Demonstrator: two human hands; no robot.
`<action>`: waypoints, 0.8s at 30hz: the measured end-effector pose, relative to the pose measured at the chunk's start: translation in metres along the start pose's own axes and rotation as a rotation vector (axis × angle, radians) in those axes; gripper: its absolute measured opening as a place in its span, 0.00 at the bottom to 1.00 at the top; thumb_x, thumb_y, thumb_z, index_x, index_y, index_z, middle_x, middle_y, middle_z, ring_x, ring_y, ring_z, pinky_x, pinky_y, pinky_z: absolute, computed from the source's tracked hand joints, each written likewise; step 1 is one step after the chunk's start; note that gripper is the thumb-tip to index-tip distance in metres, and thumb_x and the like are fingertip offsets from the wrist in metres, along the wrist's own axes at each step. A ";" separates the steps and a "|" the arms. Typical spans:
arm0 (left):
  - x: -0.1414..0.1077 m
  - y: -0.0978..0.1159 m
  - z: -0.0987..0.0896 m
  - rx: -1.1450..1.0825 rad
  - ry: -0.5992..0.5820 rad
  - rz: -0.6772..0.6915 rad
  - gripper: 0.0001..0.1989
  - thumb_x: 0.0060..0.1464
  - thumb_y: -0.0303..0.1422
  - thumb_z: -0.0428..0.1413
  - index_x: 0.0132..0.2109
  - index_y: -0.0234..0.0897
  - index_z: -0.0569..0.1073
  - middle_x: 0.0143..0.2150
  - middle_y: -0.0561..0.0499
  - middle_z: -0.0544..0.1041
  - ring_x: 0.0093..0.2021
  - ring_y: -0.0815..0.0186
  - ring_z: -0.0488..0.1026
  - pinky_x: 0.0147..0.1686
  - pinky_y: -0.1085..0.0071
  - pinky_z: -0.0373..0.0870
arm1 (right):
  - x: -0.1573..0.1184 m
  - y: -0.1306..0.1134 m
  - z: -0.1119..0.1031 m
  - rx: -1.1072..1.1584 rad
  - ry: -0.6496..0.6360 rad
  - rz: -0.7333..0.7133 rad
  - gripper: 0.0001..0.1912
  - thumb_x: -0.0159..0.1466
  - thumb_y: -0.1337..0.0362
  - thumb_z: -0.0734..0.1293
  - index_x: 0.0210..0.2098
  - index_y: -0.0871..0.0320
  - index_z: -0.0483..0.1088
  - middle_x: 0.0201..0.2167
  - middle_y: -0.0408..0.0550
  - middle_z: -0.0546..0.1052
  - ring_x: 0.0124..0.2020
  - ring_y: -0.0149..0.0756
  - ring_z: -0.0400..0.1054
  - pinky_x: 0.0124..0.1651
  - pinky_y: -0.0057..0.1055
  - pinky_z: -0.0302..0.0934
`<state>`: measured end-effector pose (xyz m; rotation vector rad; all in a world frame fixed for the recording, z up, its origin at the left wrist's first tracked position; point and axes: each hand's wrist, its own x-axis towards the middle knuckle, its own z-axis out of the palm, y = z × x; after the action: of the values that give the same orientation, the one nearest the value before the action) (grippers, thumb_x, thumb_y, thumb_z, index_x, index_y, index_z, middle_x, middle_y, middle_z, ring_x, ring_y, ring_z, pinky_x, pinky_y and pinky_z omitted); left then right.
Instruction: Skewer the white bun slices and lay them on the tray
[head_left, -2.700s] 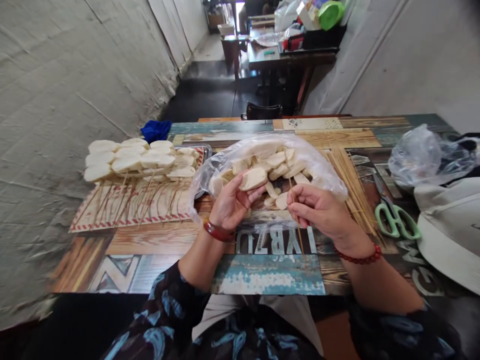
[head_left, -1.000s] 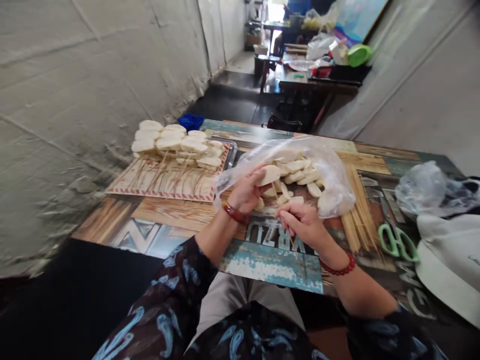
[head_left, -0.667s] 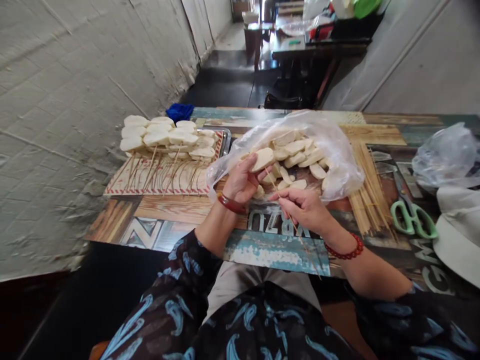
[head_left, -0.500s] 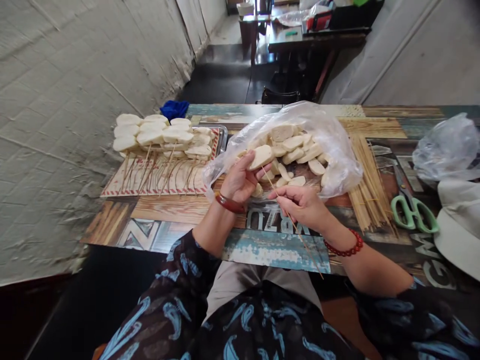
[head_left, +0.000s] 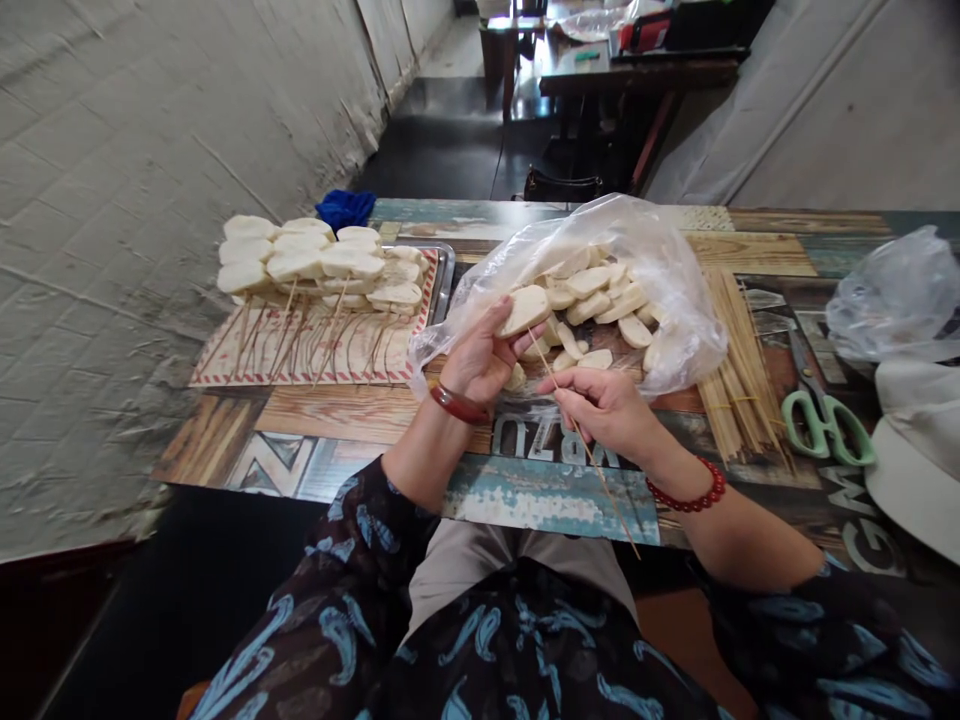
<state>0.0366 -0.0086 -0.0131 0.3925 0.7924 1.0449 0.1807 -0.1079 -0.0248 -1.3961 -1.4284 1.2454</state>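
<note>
My left hand (head_left: 484, 355) holds a pale oval slice (head_left: 526, 309) between thumb and fingers, at the near edge of an open plastic bag (head_left: 679, 300). My right hand (head_left: 596, 400) pinches a thin wooden skewer (head_left: 611, 491). The skewer's upper end meets the lower edge of the held slice; how deep it sits there cannot be made out. More loose slices (head_left: 589, 281) lie in the bag. On the left, skewered slices (head_left: 296, 262) are stacked in layers over a tray (head_left: 444, 285), their sticks pointing toward me.
Right of the bag lies a bundle of skewers (head_left: 739, 380), then green-handled scissors (head_left: 825, 425), a crumpled clear bag (head_left: 892, 295) and a white cap (head_left: 919, 440). A blue cloth (head_left: 345, 208) sits at the far edge. A wall (head_left: 112, 250) borders the left side.
Both hands keep nearly the same pose, with the slice and skewer still held. The skewer's lower end has shifted slightly left, and the camera view has moved a little.
</note>
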 end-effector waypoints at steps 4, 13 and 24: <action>-0.001 0.001 0.002 -0.003 0.021 0.016 0.01 0.60 0.27 0.59 0.39 0.34 0.76 0.44 0.48 0.83 0.48 0.62 0.81 0.54 0.63 0.77 | 0.000 -0.002 0.001 0.004 0.004 0.017 0.14 0.62 0.62 0.63 0.40 0.61 0.77 0.16 0.37 0.70 0.12 0.24 0.59 0.16 0.23 0.51; 0.000 0.000 -0.001 0.011 -0.026 0.029 0.02 0.61 0.27 0.58 0.38 0.33 0.76 0.42 0.48 0.83 0.42 0.64 0.82 0.51 0.65 0.78 | 0.000 -0.005 0.000 0.025 0.005 0.060 0.14 0.61 0.62 0.63 0.40 0.61 0.77 0.16 0.38 0.70 0.12 0.24 0.59 0.16 0.23 0.52; -0.001 -0.001 -0.001 0.033 -0.009 0.034 0.02 0.58 0.27 0.61 0.39 0.33 0.76 0.44 0.46 0.83 0.47 0.62 0.81 0.53 0.64 0.77 | -0.001 -0.003 0.000 0.041 0.003 0.064 0.13 0.61 0.61 0.64 0.39 0.60 0.78 0.15 0.37 0.69 0.12 0.24 0.59 0.16 0.23 0.52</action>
<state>0.0361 -0.0093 -0.0138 0.4401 0.7984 1.0625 0.1802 -0.1087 -0.0221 -1.4251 -1.3579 1.3048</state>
